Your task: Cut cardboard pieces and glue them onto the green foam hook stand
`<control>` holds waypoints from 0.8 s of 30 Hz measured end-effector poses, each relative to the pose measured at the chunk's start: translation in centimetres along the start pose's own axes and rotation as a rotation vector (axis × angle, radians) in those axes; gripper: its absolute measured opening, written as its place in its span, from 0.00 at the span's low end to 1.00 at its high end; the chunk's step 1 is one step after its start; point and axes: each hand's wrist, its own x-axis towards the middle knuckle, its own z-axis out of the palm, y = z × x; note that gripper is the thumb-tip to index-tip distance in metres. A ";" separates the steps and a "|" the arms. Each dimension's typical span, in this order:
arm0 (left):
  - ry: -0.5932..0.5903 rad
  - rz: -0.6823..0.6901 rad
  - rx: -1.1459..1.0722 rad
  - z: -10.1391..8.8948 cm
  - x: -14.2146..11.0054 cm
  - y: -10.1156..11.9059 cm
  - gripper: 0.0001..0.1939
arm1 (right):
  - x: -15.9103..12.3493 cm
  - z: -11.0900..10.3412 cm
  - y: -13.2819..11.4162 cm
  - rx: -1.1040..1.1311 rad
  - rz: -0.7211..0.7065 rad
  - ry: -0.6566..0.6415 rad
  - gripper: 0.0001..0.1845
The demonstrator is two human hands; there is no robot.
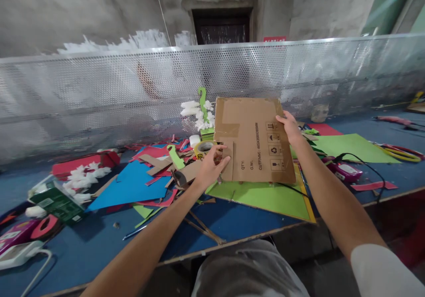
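A printed brown cardboard panel (250,124) is held up, tilted, over the table in front of me. My right hand (290,126) grips its right edge, thumb on the printed face and the other fingers hidden behind. At the panel's lower left, a small cardboard strip (229,171) lies against the face. My left hand (212,164) pinches this strip between thumb and fingers. Below the panel is a light green sheet (259,202) with a yellow edge on the right. Close behind my left hand sits a yellow tape roll (203,147).
Paper and cardboard scraps (159,164) and a blue sheet (133,179) lie on the left, near a green box (56,202). Right are a green sheet (352,148), scissors (403,153) and a purple device (343,171) with a black cable. A perforated metal barrier (133,102) runs behind the table.
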 end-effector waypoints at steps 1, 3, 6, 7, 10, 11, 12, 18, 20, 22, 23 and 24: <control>0.010 -0.010 -0.023 0.2 0.0 -0.1 0.20 | 0.2 -0.2 0.3 -0.027 0.009 0.041 0.29; 0.037 -0.035 -0.060 0.6 0.1 -0.3 0.20 | 0.5 -0.5 0.6 -0.065 -0.005 0.093 0.34; 0.029 -0.079 -0.123 0.6 0.5 -0.3 0.22 | 0.3 -0.9 -0.1 -0.235 -0.137 0.091 0.38; 0.016 -0.095 -0.143 0.4 0.6 -0.2 0.23 | 0.0 -0.8 -0.7 -0.358 -0.233 0.080 0.37; -0.026 -0.132 -0.171 -0.1 0.8 0.1 0.24 | -1.7 1.0 -3.1 -0.751 -0.584 -0.107 0.27; -0.043 -0.135 -0.169 -0.3 0.8 0.2 0.24 | -2.4 2.1 -3.9 -0.780 -0.639 -0.205 0.22; -0.069 -0.135 -0.165 -0.4 0.8 0.3 0.23 | -3.3 3.5 -4.7 -0.794 -0.670 -0.326 0.17; -0.143 -0.127 -0.242 -0.7 0.9 -0.3 0.23 | -7.1 11.9 -6.5 -0.895 -0.989 -1.249 0.13; -0.134 -0.125 -0.271 -0.8 1.0 -0.9 0.24 | -7.0 13.2 -6.3 -0.942 -1.020 -1.344 0.11; -0.146 -0.123 -0.267 -0.8 1.3 -1.4 0.24 | -6.3 13.9 -6.1 -0.982 -1.011 -1.404 0.10; -0.151 -0.118 -0.256 -0.8 1.4 -1.6 0.23 | -5.9 14.1 -5.9 -0.990 -0.998 -1.426 0.10; -0.149 -0.108 -0.240 -0.7 1.5 -1.6 0.22 | -5.4 14.3 -5.7 -0.990 -0.980 -1.445 0.10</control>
